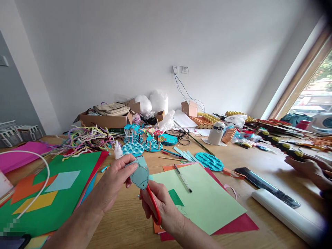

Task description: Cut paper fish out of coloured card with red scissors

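My left hand (121, 178) pinches a piece of light blue paper (140, 173) with a fish outline drawn on it in dark pen. Red-handled scissors (155, 207) are in my right hand (162, 202), their blades up against the lower edge of the paper beside the fish's eye. The blades are mostly hidden by the paper and my fingers. Just right of my right hand lies a light green sheet (207, 197), with a pen (183, 178) and a small dark green paper piece (175, 197) on it.
Green card (64, 200) with coloured pieces lies left. Behind are a glue bottle (118, 150), pipe cleaners (86, 138), blue decorated discs (153, 144) and a wavy blue disc (209, 161). A phone (268, 186) and a white bar (285, 214) lie right, near another person's hands (308, 169).
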`<move>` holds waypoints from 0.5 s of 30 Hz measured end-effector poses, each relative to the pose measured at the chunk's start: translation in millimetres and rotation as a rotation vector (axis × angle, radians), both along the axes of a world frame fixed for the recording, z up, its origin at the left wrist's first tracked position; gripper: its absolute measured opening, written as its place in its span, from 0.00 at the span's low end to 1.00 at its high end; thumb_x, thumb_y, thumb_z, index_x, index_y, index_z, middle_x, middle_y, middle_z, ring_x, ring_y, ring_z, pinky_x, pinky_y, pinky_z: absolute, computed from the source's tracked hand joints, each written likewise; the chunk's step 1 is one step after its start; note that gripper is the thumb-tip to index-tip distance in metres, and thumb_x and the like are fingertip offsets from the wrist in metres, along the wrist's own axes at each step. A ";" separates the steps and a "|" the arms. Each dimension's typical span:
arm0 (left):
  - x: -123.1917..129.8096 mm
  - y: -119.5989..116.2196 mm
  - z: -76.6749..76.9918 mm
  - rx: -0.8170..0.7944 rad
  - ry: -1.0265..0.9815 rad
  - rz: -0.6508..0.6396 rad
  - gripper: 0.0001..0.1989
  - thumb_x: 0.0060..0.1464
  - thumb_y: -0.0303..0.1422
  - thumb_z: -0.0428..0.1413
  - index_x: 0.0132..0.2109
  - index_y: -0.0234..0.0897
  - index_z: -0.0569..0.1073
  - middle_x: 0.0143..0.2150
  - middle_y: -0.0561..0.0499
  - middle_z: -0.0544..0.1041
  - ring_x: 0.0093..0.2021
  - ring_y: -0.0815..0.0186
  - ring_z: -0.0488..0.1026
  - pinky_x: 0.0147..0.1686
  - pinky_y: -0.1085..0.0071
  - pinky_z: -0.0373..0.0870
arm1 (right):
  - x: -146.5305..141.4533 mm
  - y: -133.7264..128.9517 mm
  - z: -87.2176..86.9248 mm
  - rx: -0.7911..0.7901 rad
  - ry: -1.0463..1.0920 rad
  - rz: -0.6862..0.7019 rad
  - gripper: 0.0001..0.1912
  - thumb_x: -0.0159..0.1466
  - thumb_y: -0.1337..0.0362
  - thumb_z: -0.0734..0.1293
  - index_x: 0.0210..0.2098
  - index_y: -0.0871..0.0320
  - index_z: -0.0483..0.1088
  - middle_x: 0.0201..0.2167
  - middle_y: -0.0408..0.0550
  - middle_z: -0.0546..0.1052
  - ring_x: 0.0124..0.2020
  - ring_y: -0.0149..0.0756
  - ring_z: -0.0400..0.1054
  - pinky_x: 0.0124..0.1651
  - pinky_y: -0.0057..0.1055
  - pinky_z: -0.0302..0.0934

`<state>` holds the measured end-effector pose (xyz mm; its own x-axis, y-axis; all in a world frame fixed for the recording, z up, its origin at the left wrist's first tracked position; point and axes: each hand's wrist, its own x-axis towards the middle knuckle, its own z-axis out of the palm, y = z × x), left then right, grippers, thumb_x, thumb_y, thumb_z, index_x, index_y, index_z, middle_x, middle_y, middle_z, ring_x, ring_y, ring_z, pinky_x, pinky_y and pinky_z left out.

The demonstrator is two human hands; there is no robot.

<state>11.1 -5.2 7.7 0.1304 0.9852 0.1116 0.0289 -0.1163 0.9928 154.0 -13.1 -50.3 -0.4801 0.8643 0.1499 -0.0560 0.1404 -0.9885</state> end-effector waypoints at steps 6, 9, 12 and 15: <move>1.8 0.9 -1.8 -0.002 -0.012 0.014 0.10 0.48 0.39 0.54 0.27 0.38 0.68 0.20 0.57 0.62 0.21 0.72 0.56 0.19 0.78 0.56 | -1.5 -0.6 1.8 -0.018 0.001 -0.014 0.24 0.59 0.43 0.58 0.21 0.58 0.56 0.10 0.35 0.58 0.11 0.21 0.50 0.15 0.20 0.45; 1.6 1.1 -2.1 -0.001 -0.022 0.006 0.10 0.48 0.39 0.54 0.27 0.38 0.68 0.21 0.57 0.62 0.21 0.72 0.56 0.19 0.78 0.56 | -2.3 -1.4 3.7 -0.028 -0.007 -0.032 0.23 0.59 0.44 0.58 0.21 0.58 0.56 0.10 0.35 0.57 0.11 0.21 0.50 0.14 0.20 0.45; 1.5 1.1 -1.7 -0.002 -0.025 -0.001 0.10 0.48 0.39 0.54 0.26 0.38 0.67 0.21 0.57 0.62 0.22 0.72 0.56 0.19 0.78 0.56 | -2.6 -2.1 5.4 -0.026 -0.015 -0.043 0.22 0.59 0.47 0.59 0.21 0.58 0.57 0.10 0.35 0.57 0.11 0.21 0.49 0.15 0.20 0.46; 1.6 1.4 -1.5 -0.003 -0.019 0.001 0.10 0.49 0.39 0.53 0.26 0.38 0.66 0.21 0.57 0.61 0.22 0.72 0.55 0.19 0.79 0.56 | -2.5 -2.0 5.2 -0.017 -0.003 -0.040 0.21 0.60 0.48 0.59 0.21 0.58 0.57 0.10 0.34 0.55 0.11 0.21 0.50 0.15 0.20 0.46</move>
<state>12.6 -3.8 6.2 0.1276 0.9856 0.1113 0.0099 -0.1135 0.9935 151.5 -15.1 -45.1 -0.4455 0.8852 0.1338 -0.0479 0.1257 -0.9909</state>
